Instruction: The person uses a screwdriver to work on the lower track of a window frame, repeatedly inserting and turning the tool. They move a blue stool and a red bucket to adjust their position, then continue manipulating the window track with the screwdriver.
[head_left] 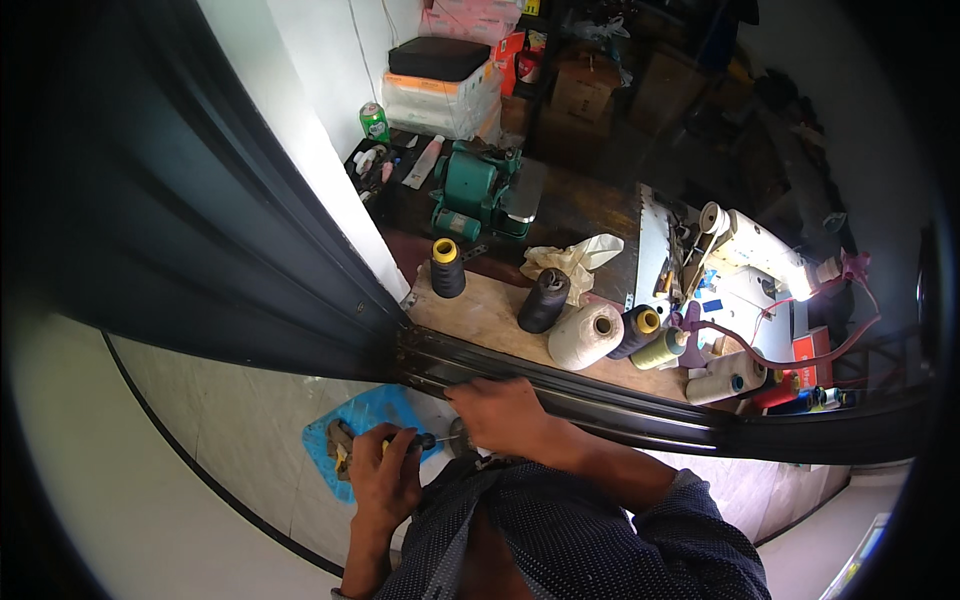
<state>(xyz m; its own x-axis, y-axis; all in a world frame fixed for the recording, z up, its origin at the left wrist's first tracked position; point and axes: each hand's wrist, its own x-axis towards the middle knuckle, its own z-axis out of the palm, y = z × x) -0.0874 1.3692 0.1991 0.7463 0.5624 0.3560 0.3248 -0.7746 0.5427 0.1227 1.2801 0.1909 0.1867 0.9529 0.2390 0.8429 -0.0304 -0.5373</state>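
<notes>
Head view: left hand [385, 475] is wrapped closed around a hand tool with a dark handle and thin metal shaft [426, 441], over the right side of the bright blue plastic tray [385, 404], shaft pointing toward a small rounded grey metal part [461, 437]; right hand [500, 415] is at the long dark metal rail [620, 417], fingers bent, can't tell if it grips anything. Looks mid-work: tool in hand and aimed, but tip contact is unclear, so can't tell what's done or left on the grey part
</notes>
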